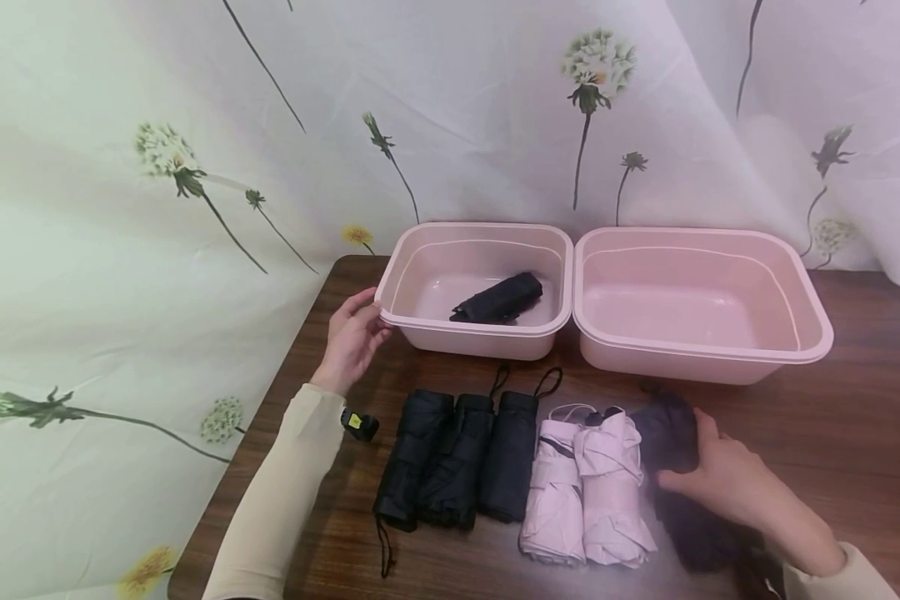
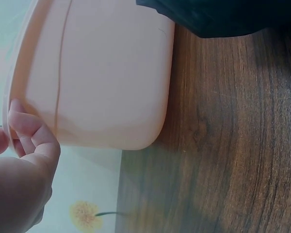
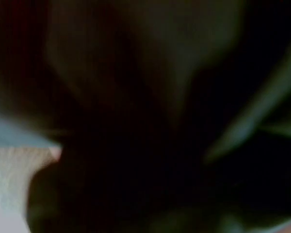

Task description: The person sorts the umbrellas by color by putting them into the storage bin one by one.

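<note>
At the left pink bin [image 1: 480, 327], my left hand [image 1: 354, 342] pinches the rim at the near left corner, thumb and fingers on either side of it. Inside that bin lies a folded black umbrella [image 1: 504, 298]. My right hand [image 1: 742, 483] grips another folded black umbrella [image 1: 667, 429], blurred by motion, at the right end of a row on the table. This row also has three black umbrellas [image 1: 456, 458] and, beside the right hand, two pale pink umbrellas [image 1: 615, 492]. Dark, blurred fabric [image 3: 136, 97] fills most of the right wrist view.
A second pink bin [image 1: 701, 350] with nothing in it stands right against the first one. A small black device with a yellow label [image 1: 358, 423] shows beside the left wrist. Behind the brown wooden table [image 1: 862, 400] hangs a flowered white cloth [image 1: 480, 100].
</note>
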Action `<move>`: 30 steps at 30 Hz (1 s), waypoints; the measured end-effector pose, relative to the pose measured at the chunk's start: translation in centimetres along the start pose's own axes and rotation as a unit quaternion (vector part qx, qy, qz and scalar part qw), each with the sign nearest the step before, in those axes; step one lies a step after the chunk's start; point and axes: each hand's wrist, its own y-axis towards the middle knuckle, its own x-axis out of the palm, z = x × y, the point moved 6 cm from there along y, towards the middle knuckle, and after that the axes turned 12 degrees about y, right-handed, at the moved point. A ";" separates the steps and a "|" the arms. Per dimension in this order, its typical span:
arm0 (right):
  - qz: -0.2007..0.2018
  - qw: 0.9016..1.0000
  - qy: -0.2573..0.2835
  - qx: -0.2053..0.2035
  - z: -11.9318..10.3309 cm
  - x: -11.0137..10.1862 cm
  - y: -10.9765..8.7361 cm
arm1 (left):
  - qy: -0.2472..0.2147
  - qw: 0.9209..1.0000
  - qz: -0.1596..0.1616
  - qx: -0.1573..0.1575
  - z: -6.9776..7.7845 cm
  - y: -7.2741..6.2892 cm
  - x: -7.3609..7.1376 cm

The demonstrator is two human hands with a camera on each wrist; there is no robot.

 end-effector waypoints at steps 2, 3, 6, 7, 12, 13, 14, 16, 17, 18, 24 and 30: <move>-0.001 1.000 0.003 0.003 0.1 0.0 0.0 | -0.002 1.000 0.000 0.000 0.0 0.0 0.0; -0.001 1.000 0.004 0.002 0.1 -0.1 0.0 | -0.003 1.000 0.000 0.001 0.1 0.0 0.0; 0.003 1.000 0.009 0.000 0.0 -0.2 -0.1 | -0.008 1.000 0.000 0.002 0.2 -0.1 0.0; 0.003 1.000 0.011 -0.001 0.0 -0.2 -0.1 | -0.009 1.000 0.000 0.002 0.2 -0.1 0.0; 0.011 1.000 0.024 -0.014 -0.2 -0.4 -0.7 | -0.008 1.000 0.005 0.001 0.2 -0.1 0.1; 0.014 0.999 0.027 -0.017 -0.3 -0.5 -0.8 | -0.008 1.000 0.004 0.001 0.2 -0.1 0.1; 0.018 0.999 0.028 -0.021 -0.5 -0.7 -1.0 | -0.006 1.000 0.004 0.001 0.2 -0.2 0.0; 0.026 0.999 0.033 -0.031 -0.9 -1.2 -1.3 | -0.004 1.000 0.002 0.001 0.2 -0.2 0.0; 0.030 0.998 0.036 -0.035 -1.1 -1.5 -1.5 | -0.003 1.000 0.001 0.000 0.2 -0.2 0.0; 0.035 0.998 0.038 -0.040 -1.3 -1.8 -1.7 | -0.001 1.000 0.000 0.000 0.1 -0.2 0.0; 0.068 0.993 0.058 -0.073 -2.5 -3.9 -3.1 | 0.002 1.000 -0.001 0.006 0.1 -0.2 0.0; 0.101 0.985 0.091 -0.108 -3.6 -5.7 -4.0 | 0.000 1.000 -0.001 0.006 0.1 -0.2 0.0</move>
